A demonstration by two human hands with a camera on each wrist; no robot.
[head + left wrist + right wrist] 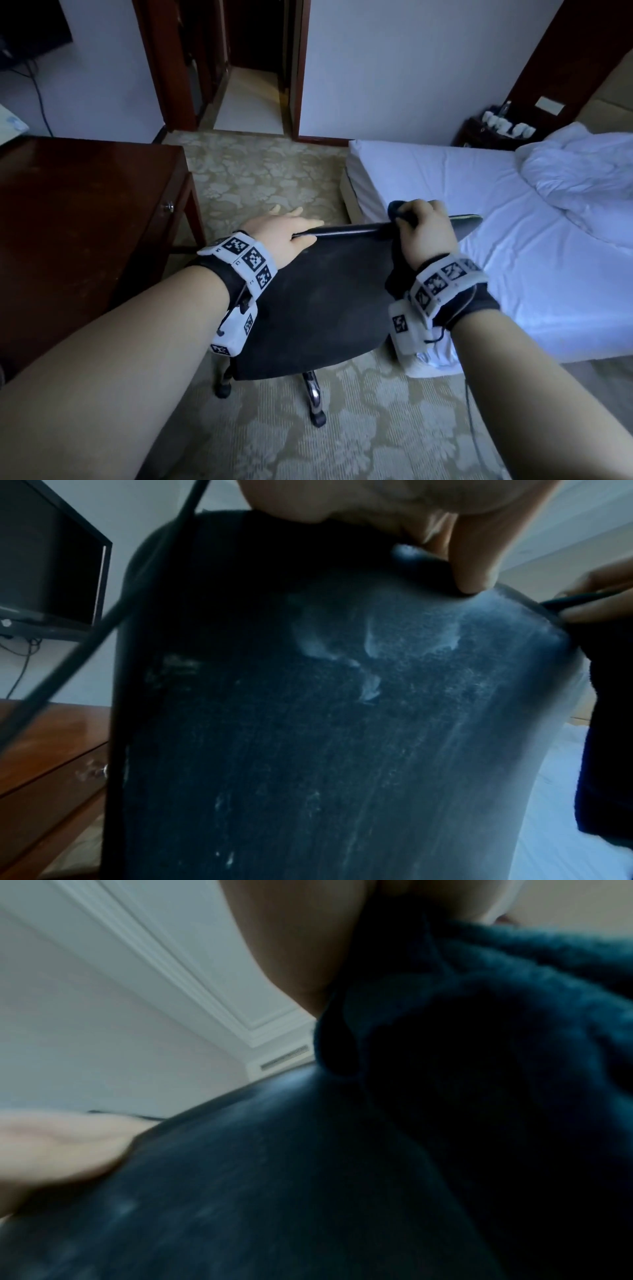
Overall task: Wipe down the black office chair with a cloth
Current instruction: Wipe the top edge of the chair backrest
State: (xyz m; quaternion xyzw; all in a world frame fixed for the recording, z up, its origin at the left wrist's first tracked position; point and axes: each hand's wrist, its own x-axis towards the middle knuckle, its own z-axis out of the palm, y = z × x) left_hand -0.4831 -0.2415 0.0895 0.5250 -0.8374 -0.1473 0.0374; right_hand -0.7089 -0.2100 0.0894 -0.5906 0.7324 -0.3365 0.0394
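the black office chair with a dusty fabric backrest [318, 294] stands on the patterned carpet between the dark red wooden desk [68, 219] and the white-sheeted bed [479, 212], seen from behind and above, with its chrome wheeled base [313, 397] showing below. the left hand [284, 233] steadies the top edge of the backrest near its left corner: the fingers lie fairly straight and close together over the far side, and the thumb [472, 569] presses on the rim from the near side. the right hand [424, 229] is curled into a fist around the dark blue fluffy cloth [399, 209], bunched up and pressed onto the top edge near the right corner, with a tail of the cloth hanging down the near face below the wrist. in the left wrist view the near face of the backrest is streaked with pale dust and has whitish smears near the top, so that broad surface looks largely uncleaned. as a judgement, the work is at an early stage: the cloth is on the top rim only, and the dusty back panel, the side edges and the base look still to be done. the seat and the front of the backrest are hidden from all three views, so their condition cannot be told.
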